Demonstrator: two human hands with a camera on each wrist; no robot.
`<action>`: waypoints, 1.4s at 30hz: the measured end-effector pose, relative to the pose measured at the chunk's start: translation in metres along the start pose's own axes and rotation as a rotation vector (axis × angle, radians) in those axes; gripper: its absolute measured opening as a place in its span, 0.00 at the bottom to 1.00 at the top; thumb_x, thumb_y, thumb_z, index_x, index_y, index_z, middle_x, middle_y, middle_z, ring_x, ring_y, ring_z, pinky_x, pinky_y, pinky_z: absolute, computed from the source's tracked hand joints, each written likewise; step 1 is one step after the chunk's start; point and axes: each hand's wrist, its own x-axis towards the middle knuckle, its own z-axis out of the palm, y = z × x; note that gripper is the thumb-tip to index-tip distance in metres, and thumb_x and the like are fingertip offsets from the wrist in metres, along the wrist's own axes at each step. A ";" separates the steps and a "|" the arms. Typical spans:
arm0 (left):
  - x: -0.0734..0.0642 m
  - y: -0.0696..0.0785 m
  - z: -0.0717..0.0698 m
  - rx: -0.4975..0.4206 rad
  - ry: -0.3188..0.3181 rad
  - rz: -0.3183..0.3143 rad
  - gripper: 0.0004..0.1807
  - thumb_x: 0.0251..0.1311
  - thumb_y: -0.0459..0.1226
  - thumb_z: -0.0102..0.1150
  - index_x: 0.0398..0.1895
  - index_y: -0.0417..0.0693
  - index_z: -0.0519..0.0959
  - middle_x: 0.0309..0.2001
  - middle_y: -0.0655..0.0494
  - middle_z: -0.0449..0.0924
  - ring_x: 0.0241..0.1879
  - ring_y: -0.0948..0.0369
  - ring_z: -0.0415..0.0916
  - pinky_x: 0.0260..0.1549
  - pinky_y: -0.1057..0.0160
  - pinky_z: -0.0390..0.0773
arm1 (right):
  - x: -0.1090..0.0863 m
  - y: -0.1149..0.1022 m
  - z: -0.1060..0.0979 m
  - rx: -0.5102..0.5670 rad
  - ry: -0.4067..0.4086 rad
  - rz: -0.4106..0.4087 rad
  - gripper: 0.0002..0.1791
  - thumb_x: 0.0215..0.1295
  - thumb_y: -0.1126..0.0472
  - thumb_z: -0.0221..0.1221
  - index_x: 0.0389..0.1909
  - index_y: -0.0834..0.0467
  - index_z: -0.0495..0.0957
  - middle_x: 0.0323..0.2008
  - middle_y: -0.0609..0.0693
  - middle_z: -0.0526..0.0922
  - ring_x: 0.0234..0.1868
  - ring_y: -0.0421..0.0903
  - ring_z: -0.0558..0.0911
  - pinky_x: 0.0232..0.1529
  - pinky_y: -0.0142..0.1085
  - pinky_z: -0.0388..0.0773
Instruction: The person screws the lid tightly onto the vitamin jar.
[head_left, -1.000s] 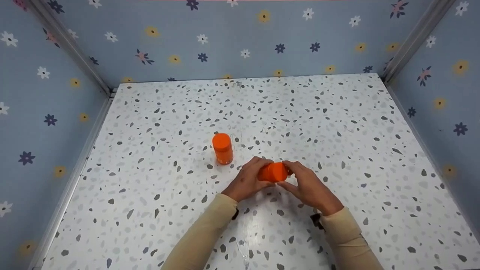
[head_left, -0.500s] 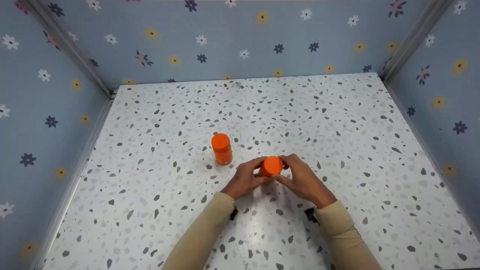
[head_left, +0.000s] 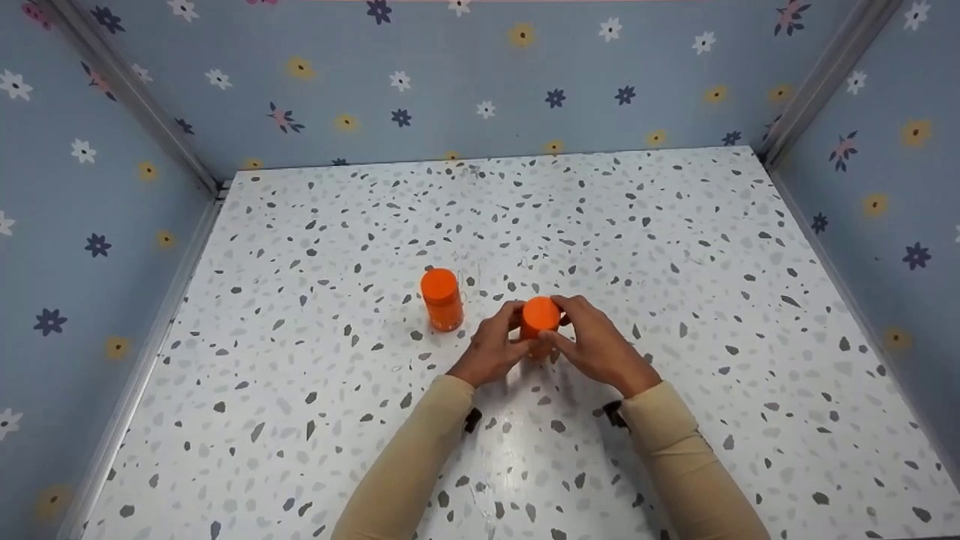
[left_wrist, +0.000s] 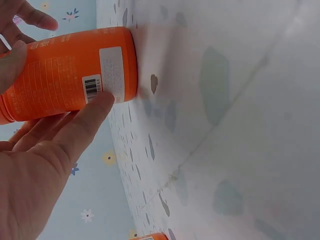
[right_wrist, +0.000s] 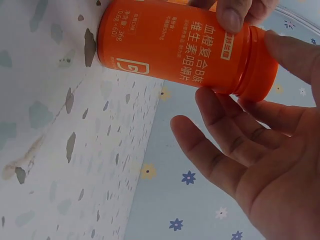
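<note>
An orange pill bottle (right_wrist: 165, 42) with white print stands upright, its base right at the speckled tabletop. My left hand (head_left: 489, 351) grips its body from the left; in the left wrist view the thumb presses near the barcode label (left_wrist: 92, 88). From the right, my right hand (head_left: 602, 346) pinches the orange cap (right_wrist: 261, 67) between thumb and fingers, and its other fingers spread below the bottle's shoulder. The cap sits on the bottle. A second orange bottle (head_left: 442, 301), also capped, stands upright to the left, beyond my left hand.
The white speckled table (head_left: 300, 442) is enclosed by blue floral walls (head_left: 442, 67) at the back and both sides. Metal strips (head_left: 142, 97) run along the corners. Black wrist devices (head_left: 615, 413) show under the sleeves.
The held bottle has gone from tilted to upright and moved slightly left and away from me, both hands with it. The second bottle stays in place.
</note>
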 end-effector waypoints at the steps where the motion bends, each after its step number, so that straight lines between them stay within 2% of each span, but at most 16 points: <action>1: 0.001 0.000 0.000 0.004 0.005 0.002 0.29 0.65 0.33 0.63 0.67 0.42 0.65 0.67 0.45 0.71 0.68 0.52 0.67 0.66 0.52 0.67 | 0.002 0.000 0.000 -0.006 -0.001 0.006 0.30 0.68 0.61 0.63 0.66 0.67 0.67 0.53 0.61 0.77 0.51 0.56 0.77 0.56 0.49 0.76; 5: 0.007 0.000 0.003 0.017 0.036 0.008 0.29 0.65 0.31 0.63 0.68 0.42 0.66 0.67 0.47 0.71 0.67 0.52 0.68 0.66 0.52 0.67 | 0.006 0.002 -0.001 -0.022 -0.001 0.032 0.31 0.69 0.60 0.63 0.67 0.68 0.66 0.54 0.61 0.76 0.53 0.56 0.77 0.58 0.48 0.75; 15: 0.020 0.000 0.009 -0.021 0.095 0.003 0.30 0.64 0.29 0.62 0.70 0.41 0.66 0.67 0.47 0.71 0.64 0.52 0.70 0.63 0.52 0.71 | 0.014 0.008 -0.003 -0.019 0.019 0.085 0.32 0.69 0.61 0.62 0.70 0.67 0.64 0.57 0.62 0.74 0.55 0.57 0.76 0.60 0.48 0.74; 21: 0.026 0.002 0.011 0.000 0.109 -0.038 0.30 0.65 0.30 0.61 0.70 0.42 0.66 0.67 0.47 0.71 0.66 0.52 0.69 0.65 0.54 0.69 | 0.020 0.009 -0.005 -0.029 0.013 0.128 0.33 0.70 0.59 0.61 0.71 0.65 0.62 0.60 0.62 0.73 0.57 0.55 0.76 0.62 0.49 0.74; 28: 0.030 0.003 0.011 -0.016 0.109 -0.075 0.32 0.66 0.29 0.60 0.72 0.42 0.64 0.69 0.48 0.69 0.68 0.53 0.66 0.67 0.54 0.66 | 0.024 0.011 -0.005 -0.033 0.019 0.138 0.33 0.71 0.58 0.61 0.71 0.65 0.62 0.58 0.62 0.73 0.57 0.55 0.76 0.62 0.49 0.73; 42: 0.037 0.000 0.010 0.006 0.113 -0.017 0.33 0.65 0.28 0.60 0.72 0.41 0.63 0.70 0.47 0.68 0.68 0.53 0.67 0.68 0.54 0.64 | 0.029 0.015 -0.008 0.003 0.019 0.148 0.32 0.70 0.59 0.61 0.71 0.64 0.64 0.57 0.60 0.73 0.56 0.55 0.75 0.62 0.49 0.73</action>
